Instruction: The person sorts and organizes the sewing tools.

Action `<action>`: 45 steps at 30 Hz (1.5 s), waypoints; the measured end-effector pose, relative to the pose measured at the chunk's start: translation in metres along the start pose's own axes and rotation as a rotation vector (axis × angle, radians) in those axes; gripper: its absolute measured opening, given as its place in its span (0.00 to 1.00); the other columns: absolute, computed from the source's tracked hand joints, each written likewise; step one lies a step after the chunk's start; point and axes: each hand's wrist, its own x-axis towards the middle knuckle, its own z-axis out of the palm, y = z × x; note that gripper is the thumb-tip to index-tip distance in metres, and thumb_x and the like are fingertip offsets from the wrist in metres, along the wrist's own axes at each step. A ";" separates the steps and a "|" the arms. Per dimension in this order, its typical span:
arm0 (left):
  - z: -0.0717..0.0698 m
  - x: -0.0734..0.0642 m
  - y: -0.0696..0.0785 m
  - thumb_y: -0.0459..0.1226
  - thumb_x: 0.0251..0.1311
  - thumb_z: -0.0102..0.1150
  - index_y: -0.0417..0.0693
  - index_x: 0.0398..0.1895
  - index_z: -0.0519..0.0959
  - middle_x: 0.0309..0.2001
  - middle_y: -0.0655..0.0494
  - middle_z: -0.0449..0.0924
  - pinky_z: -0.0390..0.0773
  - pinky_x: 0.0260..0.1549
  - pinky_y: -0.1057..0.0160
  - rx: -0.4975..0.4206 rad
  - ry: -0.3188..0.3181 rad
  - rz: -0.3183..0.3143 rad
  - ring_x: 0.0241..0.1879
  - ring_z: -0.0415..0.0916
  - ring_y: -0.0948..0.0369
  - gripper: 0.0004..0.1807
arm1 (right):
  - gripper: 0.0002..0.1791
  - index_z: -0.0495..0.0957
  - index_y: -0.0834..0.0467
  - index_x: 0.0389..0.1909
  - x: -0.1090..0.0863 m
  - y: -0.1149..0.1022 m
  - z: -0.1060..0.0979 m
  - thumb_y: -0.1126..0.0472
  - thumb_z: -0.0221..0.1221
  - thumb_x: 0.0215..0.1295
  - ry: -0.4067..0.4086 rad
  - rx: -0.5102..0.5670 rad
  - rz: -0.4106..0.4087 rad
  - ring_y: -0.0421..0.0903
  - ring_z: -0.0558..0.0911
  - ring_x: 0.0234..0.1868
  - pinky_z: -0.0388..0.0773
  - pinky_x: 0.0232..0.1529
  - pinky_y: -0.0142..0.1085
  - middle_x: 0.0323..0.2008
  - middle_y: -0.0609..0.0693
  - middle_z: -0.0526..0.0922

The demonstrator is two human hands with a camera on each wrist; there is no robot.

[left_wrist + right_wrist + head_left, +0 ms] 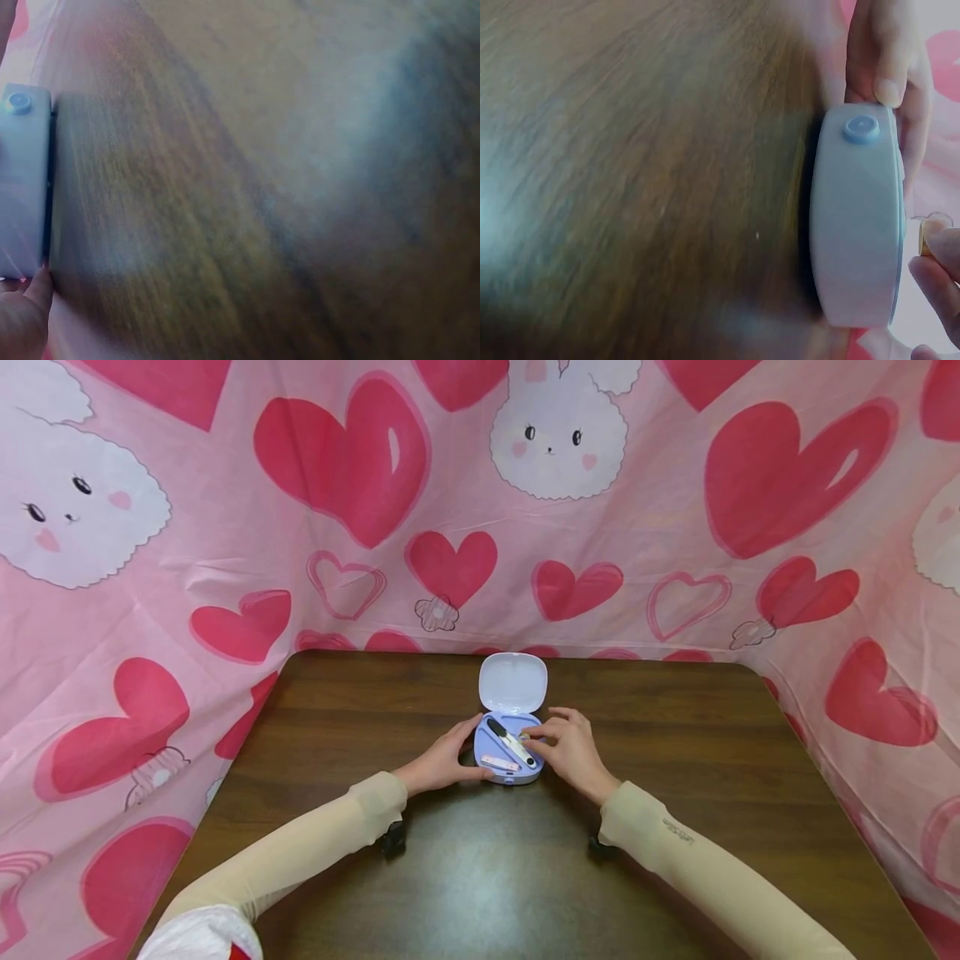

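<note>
A small lilac case stands on the table with its white lid raised at the back. My left hand grips its left side, the thumb at the front edge. Inside lies a slim tool, white with a black end, set diagonally. In front of it is a flat white piece with a pink pattern. Over the case's right part, my right hand pinches a small gold-coloured piece with a clear rim; the fingers hide most of it. The case's front button shows in the right wrist view.
The case sits toward the middle of a dark brown wooden table. A pink cloth with hearts and rabbit faces hangs behind the table and along both sides.
</note>
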 end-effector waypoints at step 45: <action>0.001 0.000 0.004 0.44 0.60 0.76 0.37 0.83 0.49 0.79 0.37 0.56 0.62 0.75 0.45 0.038 0.009 0.023 0.77 0.58 0.45 0.57 | 0.08 0.93 0.52 0.39 0.020 -0.033 0.036 0.57 0.76 0.58 -0.040 -0.252 -0.318 0.60 0.77 0.57 0.59 0.68 0.71 0.35 0.51 0.88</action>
